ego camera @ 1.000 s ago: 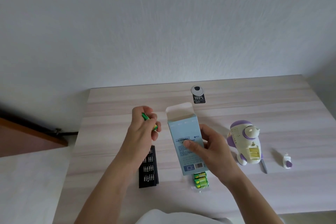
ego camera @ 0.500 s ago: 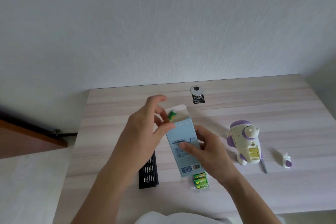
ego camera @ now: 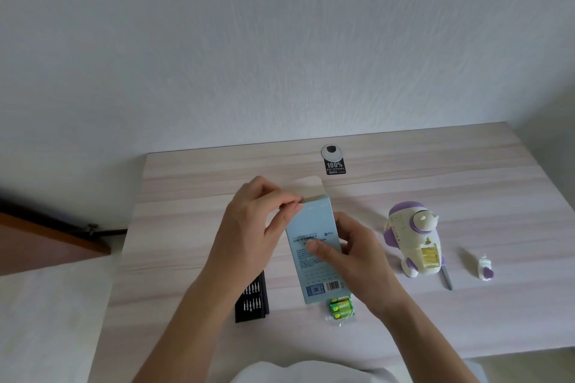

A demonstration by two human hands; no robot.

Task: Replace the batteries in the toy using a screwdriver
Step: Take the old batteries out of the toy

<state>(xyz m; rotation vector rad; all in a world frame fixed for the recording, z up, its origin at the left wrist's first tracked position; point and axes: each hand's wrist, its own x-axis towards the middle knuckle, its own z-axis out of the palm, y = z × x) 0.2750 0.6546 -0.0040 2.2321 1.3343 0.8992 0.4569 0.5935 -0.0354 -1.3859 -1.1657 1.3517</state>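
Observation:
A tall light-blue box (ego camera: 314, 277) stands tilted on the table (ego camera: 466, 320) with its top flap open. My right hand (ego camera: 357, 261) grips its middle, thumb on the printed front. My left hand (ego camera: 255, 227) pinches at the box's top left corner by the opening; no battery shows in its fingers. A shrink-wrapped pack of green batteries (ego camera: 341, 309) lies at the foot of the box. The white and purple toy (ego camera: 413, 239) stands to the right with its yellow battery bay open. A grey screwdriver (ego camera: 447, 277) lies beside it.
A black case of screwdriver bits (ego camera: 253, 300) lies under my left forearm. A small white and purple piece (ego camera: 485, 269) sits right of the toy. A round cable port with a black label (ego camera: 334, 162) is at the table's back edge. The wall is behind.
My left hand carried a green battery from the left to the box's open top. The battery is now out of sight and the fingers pinch at the box's corner. The right hand kept holding the box.

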